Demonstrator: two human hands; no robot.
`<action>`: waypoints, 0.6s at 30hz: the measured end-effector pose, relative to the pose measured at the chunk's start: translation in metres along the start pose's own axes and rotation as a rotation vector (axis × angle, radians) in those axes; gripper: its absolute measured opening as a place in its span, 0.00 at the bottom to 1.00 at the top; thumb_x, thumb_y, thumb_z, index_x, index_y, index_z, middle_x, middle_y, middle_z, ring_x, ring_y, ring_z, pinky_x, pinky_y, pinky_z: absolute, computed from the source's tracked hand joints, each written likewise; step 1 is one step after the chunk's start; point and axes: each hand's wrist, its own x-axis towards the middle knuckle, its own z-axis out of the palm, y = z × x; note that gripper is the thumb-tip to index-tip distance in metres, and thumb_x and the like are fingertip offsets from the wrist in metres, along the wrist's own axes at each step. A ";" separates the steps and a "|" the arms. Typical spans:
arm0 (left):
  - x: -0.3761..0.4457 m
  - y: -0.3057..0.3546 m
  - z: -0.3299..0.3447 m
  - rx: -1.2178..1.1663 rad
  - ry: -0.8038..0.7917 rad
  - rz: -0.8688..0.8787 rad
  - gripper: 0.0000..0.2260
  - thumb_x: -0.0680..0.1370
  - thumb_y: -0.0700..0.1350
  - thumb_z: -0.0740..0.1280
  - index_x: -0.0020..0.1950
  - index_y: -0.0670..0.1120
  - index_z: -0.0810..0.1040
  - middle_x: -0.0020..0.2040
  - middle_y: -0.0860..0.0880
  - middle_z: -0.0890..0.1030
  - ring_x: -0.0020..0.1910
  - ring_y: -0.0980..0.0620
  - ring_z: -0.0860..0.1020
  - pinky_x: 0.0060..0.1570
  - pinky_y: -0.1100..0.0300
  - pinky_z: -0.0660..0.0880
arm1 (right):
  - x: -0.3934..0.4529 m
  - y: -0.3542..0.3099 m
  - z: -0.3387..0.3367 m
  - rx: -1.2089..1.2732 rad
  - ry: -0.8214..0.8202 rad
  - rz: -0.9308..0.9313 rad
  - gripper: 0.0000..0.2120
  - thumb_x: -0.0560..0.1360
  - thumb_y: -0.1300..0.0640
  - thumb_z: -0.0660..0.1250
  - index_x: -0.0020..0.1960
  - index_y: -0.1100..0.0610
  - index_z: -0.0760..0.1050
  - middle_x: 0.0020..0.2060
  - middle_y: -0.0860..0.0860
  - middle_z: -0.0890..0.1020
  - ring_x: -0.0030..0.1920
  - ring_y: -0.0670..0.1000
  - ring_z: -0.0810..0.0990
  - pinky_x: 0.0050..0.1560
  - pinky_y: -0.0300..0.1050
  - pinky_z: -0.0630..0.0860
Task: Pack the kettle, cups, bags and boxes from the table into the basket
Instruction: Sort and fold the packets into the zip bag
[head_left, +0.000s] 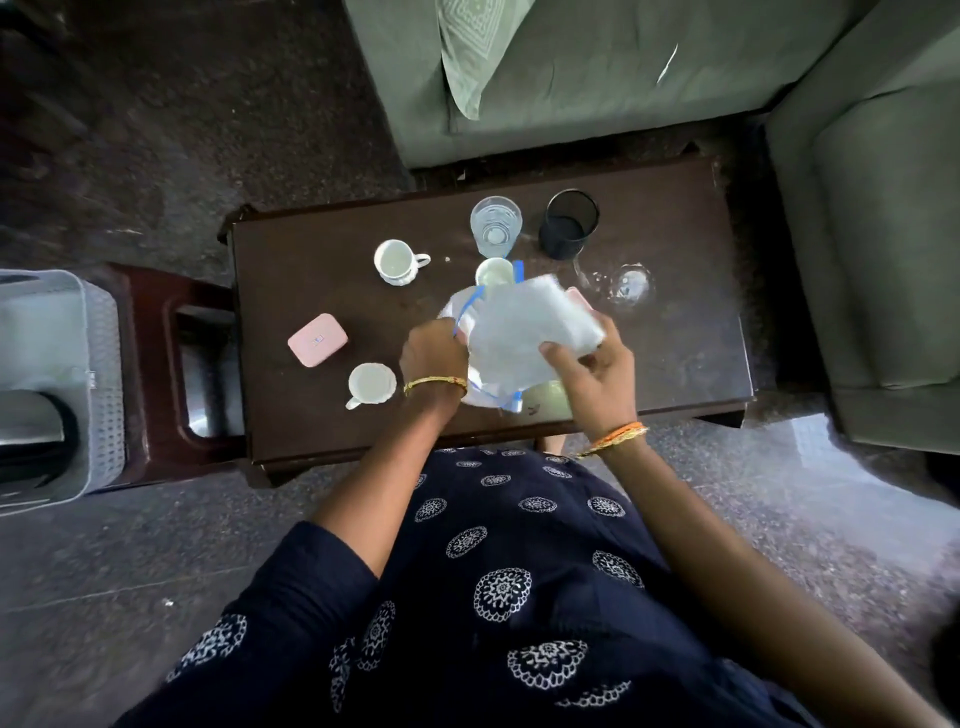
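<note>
Both forearms reach forward from a dark patterned garment (519, 571) over the near edge of the table (675, 332). The left hand (434, 356), bangle at the wrist, is closed with knuckles up on the left edge of the bags (524, 332). The right hand (592, 364), thread bands at the wrist, is turned palm-left, thumb on top and fingers curled under the bags' right corner. The bags are clear plastic with blue zip strips, bunched and blurred; they are lifted above the table centre, long axis running from near-left to far-right, blue strips showing at both the near and far-left ends.

Left of the hands a cup (370, 384) stands upright, handle pointing near-left. Just beyond it lies a pink box (317, 340), long axis tilted left to far-right. A second pink box (579, 299) shows only a corner behind the bags. Farther back, a second cup (396, 262) has its handle pointing right; a third cup (493, 271) sits partly hidden behind the bags. Beyond stand a glass (496, 226) and a black mesh holder (569, 223).

At far left, off the table, the basket (98, 364) rests on a stool (156, 364), a dark object inside; what it is cannot be told.
</note>
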 end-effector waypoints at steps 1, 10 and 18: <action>-0.004 0.004 0.004 0.030 0.007 -0.002 0.09 0.75 0.40 0.60 0.41 0.38 0.78 0.44 0.34 0.81 0.45 0.33 0.78 0.37 0.54 0.66 | 0.006 0.000 -0.014 0.147 0.022 0.065 0.10 0.65 0.64 0.69 0.45 0.55 0.75 0.41 0.54 0.79 0.40 0.48 0.75 0.38 0.38 0.73; -0.028 0.049 0.041 0.159 0.046 0.044 0.08 0.76 0.39 0.61 0.46 0.38 0.78 0.47 0.36 0.82 0.49 0.35 0.79 0.40 0.51 0.73 | 0.071 0.031 -0.121 0.676 -0.052 0.398 0.15 0.64 0.56 0.57 0.44 0.54 0.81 0.36 0.51 0.83 0.35 0.53 0.81 0.36 0.45 0.78; -0.041 0.139 0.085 0.132 -0.083 0.089 0.10 0.75 0.39 0.62 0.54 0.38 0.78 0.52 0.35 0.81 0.53 0.33 0.78 0.45 0.47 0.76 | 0.092 0.058 -0.193 0.566 0.139 0.498 0.18 0.62 0.53 0.60 0.50 0.57 0.75 0.41 0.54 0.77 0.40 0.55 0.77 0.40 0.44 0.77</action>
